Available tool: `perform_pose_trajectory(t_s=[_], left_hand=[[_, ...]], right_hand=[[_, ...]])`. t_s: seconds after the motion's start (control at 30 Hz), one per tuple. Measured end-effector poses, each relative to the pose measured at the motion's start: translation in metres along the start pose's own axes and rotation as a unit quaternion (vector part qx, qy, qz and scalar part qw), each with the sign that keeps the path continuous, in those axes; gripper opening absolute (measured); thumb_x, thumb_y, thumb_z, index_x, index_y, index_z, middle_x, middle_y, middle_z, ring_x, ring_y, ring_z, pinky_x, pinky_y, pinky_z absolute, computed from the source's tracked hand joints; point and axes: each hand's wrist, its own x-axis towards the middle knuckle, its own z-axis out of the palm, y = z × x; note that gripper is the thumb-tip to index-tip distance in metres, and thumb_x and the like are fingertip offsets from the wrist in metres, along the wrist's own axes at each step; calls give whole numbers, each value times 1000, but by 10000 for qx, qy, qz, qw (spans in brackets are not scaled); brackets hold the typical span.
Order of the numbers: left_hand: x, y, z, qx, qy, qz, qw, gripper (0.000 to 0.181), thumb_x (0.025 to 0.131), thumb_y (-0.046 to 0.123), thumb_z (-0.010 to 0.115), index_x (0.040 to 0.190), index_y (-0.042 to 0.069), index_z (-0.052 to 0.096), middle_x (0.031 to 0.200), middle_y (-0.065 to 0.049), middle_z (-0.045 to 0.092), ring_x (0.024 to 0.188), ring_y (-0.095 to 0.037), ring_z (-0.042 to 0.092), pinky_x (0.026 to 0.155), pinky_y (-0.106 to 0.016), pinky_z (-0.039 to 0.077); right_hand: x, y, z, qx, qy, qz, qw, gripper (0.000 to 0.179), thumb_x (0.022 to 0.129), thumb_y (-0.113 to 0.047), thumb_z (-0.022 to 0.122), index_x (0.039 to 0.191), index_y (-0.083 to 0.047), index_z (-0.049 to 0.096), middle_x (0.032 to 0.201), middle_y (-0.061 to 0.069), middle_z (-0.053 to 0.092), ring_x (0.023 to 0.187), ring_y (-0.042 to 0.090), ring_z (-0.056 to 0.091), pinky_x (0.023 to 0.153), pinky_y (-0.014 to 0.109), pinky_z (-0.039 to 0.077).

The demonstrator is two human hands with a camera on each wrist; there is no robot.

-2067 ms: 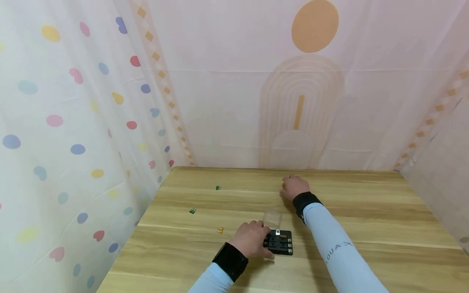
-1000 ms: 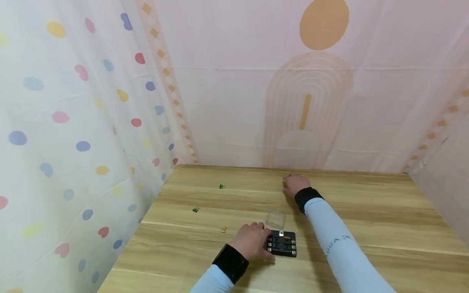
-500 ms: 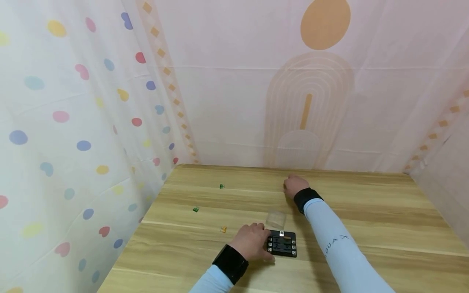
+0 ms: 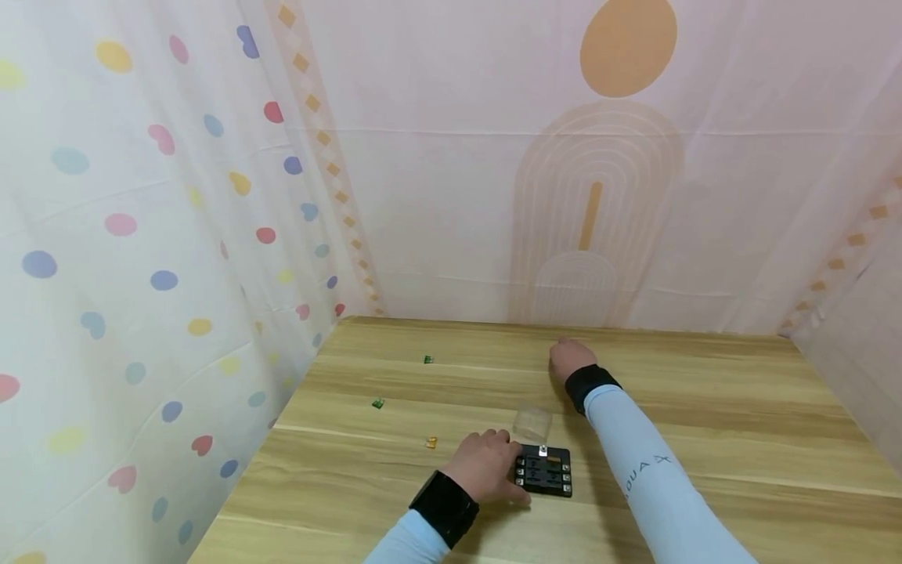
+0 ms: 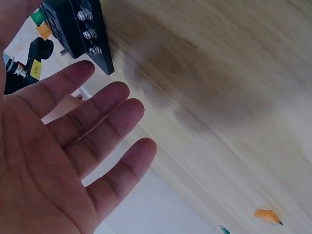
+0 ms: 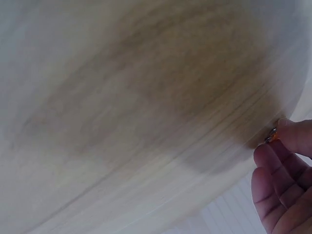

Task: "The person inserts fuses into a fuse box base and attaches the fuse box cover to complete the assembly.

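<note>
A black fuse block (image 4: 544, 474) with metal terminal screws lies at the left hand (image 4: 482, 466). Thumb and index finger are at its left corners. In the left wrist view this hand's fingers are nearly straight and spread, the index fingertip close to the block (image 5: 78, 29). Green and orange blade fuses (image 5: 44, 30) show on the block there. Far back on the table, the right hand (image 4: 572, 359) is turned so that its fingertips are hidden from the head camera. The right wrist view shows its thumb and fingers pinching an orange blade fuse (image 6: 271, 136), just over the table.
A clear plastic cover (image 4: 532, 423) lies directly behind the block. Left of it on the wooden table (image 4: 690, 407) are an orange fuse (image 4: 431, 442) and two green fuses, one nearer (image 4: 378, 403) and one farther back. Patterned curtains (image 4: 451, 196) hang behind and beside the table.
The right hand has pinched an orange fuse at the back of the table and shifted slightly right. The left hand stays at the block. The head view has shifted a little.
</note>
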Motion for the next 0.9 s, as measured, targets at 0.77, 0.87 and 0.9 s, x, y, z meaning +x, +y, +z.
perform_pose_trajectory(t_s=[0.77,0.87,0.9], left_hand=[[2,2,-2,-26,-62,-13,10000,69,67,67,80,114,17,72,98,1,66,87,-14,59,77,-33,50],[2,2,-2,-28,-58,-2,10000,69,67,67,80,114,17,72,98,1,66,88,-14,59,77,-33,50],[2,2,-2,-28,-58,-1,10000,69,67,67,80,114,17,72,98,1,66,88,-14,59,77,-33,50]], right_hand=[[1,8,-1,-89,-73,613,9981,16,90,2,59,78,-4,68,80,11,68,73,27,66,60,42,55],[1,7,-2,-83,-103,687,9976,17,90,2,59,77,-5,68,79,11,68,72,26,66,59,43,55],[1,6,-3,-75,-121,714,9973,18,90,2,59,76,-5,67,79,11,68,72,26,66,59,43,55]])
